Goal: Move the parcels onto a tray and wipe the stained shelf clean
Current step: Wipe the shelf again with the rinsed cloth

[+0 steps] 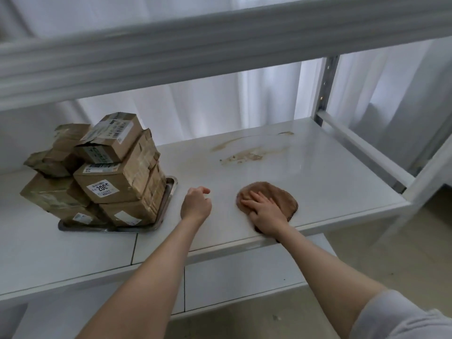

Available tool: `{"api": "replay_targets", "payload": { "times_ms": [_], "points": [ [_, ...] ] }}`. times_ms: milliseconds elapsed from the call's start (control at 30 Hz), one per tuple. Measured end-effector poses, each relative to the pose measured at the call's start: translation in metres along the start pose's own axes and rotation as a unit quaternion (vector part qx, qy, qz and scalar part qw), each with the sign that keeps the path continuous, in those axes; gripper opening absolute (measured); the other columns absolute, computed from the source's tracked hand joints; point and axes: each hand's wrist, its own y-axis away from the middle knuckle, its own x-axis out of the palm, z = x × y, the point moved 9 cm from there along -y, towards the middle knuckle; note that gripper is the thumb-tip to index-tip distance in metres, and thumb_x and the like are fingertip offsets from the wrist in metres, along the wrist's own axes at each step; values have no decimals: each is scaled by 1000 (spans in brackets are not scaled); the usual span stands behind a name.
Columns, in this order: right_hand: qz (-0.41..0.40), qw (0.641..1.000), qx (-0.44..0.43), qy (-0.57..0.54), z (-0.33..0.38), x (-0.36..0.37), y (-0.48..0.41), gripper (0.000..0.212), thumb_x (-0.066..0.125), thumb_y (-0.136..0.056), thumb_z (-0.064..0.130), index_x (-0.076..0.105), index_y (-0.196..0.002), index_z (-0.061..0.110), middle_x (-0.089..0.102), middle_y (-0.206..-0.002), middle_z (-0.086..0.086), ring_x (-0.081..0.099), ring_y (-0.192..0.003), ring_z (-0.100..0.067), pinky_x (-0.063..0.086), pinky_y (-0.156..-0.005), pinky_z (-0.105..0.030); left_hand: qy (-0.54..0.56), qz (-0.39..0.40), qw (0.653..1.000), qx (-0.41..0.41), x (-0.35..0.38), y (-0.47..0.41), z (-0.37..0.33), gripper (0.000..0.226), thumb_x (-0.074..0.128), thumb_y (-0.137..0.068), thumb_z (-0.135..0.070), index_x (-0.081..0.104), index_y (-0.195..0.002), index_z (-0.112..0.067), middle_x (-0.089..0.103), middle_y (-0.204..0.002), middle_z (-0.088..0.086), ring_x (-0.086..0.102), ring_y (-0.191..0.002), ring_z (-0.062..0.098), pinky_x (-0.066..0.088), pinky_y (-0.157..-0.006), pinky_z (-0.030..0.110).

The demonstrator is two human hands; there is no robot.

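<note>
On the white metal shelf [318, 172], taped brown cardboard parcels [110, 174] sit stacked on a steel tray [168, 192], clearing room for the right hand [265, 211], grip flat, pressing a brown cloth [269, 192] short of tan stains [247, 156]; left hand [195, 204] loosely curled, empty.

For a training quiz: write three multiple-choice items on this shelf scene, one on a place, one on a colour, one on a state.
1. The parcels stand: A on the tray; B right of the cloth; C under the right hand.
2. The cloth is: A blue; B brown; C white.
3. The right hand: A lies flat on the cloth; B grips a parcel; C hangs free.
Key: 1 A, the stack sits in the metal tray at the left. 2 B, it shows brown against the white shelf. 3 A, straight fingers press on the cloth.
</note>
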Motion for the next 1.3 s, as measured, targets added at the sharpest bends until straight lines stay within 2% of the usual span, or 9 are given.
{"api": "replay_targets", "payload": {
  "times_ms": [133,233,400,600,700,833,1033,1133,1300],
  "points": [
    [-92,984,154,5,-54,-34,6,52,35,-99,20,31,-148,36,6,-162,-1,1,-149,-19,1,-119,-38,-76,3,997,-28,-7,3,13,40,42,-93,-11,52,-132,-13,45,-138,12,46,-124,29,43,-98,38],
    [-131,969,205,-53,-43,-33,4,52,37,-98,12,39,-145,32,10,-160,-8,4,-148,-24,2,-120,-38,-173,-17,984,-32,-24,7,25,39,43,-92,-14,54,-130,-15,41,-140,12,39,-128,29,37,-103,37],
    [-75,985,112,-110,26,3,-22,46,42,-96,16,50,-138,32,22,-154,-5,20,-142,-28,15,-119,-39,-238,35,966,-91,-31,6,54,36,39,-94,-14,53,-127,-7,41,-139,15,40,-128,31,42,-100,39],
    [23,996,-9,-84,107,43,-53,53,34,-96,9,31,-148,14,23,-157,-5,10,-148,-20,1,-119,-38,-215,68,969,-101,-25,-8,57,39,37,-94,-8,51,-130,-3,34,-144,13,46,-126,30,44,-97,37],
    [60,995,-43,-70,127,54,-67,57,32,-94,2,29,-149,15,17,-160,-3,5,-149,-17,0,-119,-35,-199,76,972,-95,-24,-23,54,38,37,-94,-9,50,-130,-3,35,-142,14,47,-125,30,43,-98,37],
    [101,992,-74,-36,147,66,-87,54,33,-98,7,27,-151,18,12,-161,1,3,-149,-17,0,-120,-37,-208,73,972,-84,-25,-41,51,36,34,-98,-15,52,-129,-5,37,-138,14,48,-122,30,42,-99,38],
    [99,992,-67,42,148,72,-121,58,40,-100,26,16,-153,30,2,-162,6,-3,-149,-18,0,-120,-39,-221,91,966,-103,-21,-48,52,41,34,-97,-7,39,-137,-3,30,-144,20,35,-133,30,38,-104,38],
    [85,994,-32,55,137,62,-132,58,32,-100,21,13,-153,32,-4,-162,5,-6,-149,-21,-1,-120,-41,-217,97,964,-116,-24,-47,54,50,42,-93,-5,30,-141,0,20,-147,23,40,-131,35,40,-103,38],
    [32,995,65,63,101,45,-132,64,29,-97,15,4,-154,30,-10,-162,2,-11,-148,-22,-4,-120,-42,-229,113,959,-122,-26,-45,59,51,41,-92,-1,28,-141,4,19,-146,23,45,-125,35,44,-97,38]
  ]
}}
